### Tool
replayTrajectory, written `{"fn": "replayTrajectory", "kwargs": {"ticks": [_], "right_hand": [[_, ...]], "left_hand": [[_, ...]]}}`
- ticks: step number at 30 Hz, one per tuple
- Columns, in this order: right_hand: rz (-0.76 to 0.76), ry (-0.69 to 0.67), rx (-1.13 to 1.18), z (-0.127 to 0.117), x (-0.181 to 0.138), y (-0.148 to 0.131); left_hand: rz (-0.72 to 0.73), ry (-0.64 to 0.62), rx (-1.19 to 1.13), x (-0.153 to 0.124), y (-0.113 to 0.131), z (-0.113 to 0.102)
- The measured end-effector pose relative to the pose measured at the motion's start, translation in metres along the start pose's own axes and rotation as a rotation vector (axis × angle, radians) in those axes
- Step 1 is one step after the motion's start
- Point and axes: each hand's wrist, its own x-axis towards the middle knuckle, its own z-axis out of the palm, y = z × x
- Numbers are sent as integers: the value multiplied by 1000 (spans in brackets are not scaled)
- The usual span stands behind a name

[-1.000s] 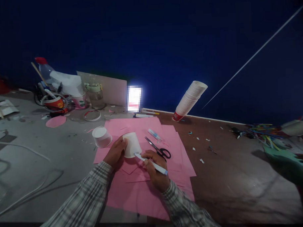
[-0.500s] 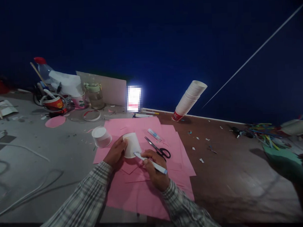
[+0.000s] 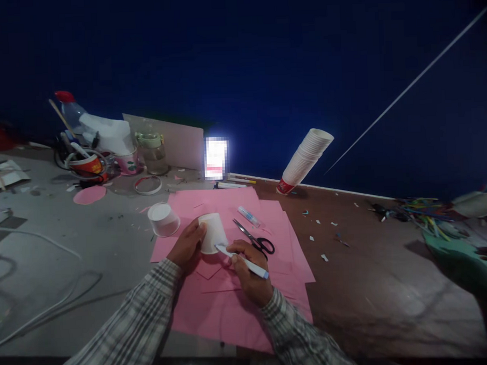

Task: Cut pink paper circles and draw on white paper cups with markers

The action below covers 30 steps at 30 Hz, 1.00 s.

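A white paper cup (image 3: 212,234) is tilted mouth-down towards me. My left hand (image 3: 188,241) grips it from the left, fingers closed round its side. Pinched in my right hand (image 3: 250,270) is a slim white utility knife (image 3: 255,268) with a light-blue end; its pale, narrow tip meets the cup's wall near the rim. Just beyond my right hand lie black-handled scissors (image 3: 255,239), blades pointing up and left. Layered pink paper sheets (image 3: 274,218) spread beneath both hands. A second white cup (image 3: 162,219) stands upside down left of my left hand.
A clear tube with a blue label (image 3: 248,216) lies on the pink paper. Behind stand a leaning cup stack (image 3: 304,161), a glass jar (image 3: 152,153) and a tool-filled red cup (image 3: 86,166). Cables (image 3: 41,232) cross the left table; wires (image 3: 432,213) lie right.
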Motion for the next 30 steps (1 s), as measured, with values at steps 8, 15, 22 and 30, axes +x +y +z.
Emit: {"fn": "replayTrajectory", "kwargs": {"ticks": [8,15,22,30], "right_hand": [[-42,63,-19,-7,-1,0],[-16,33,22,-9,1,-1],[-7,42,24,-8,2,-2],[-24,32,15,-3,1,-3]], "left_hand": [[13,2,-13,0,2,1],[23,7,-16,1,1,-2],[14,12,-8,0,2,-1],[12,-3,-1,-2,5,3]]}}
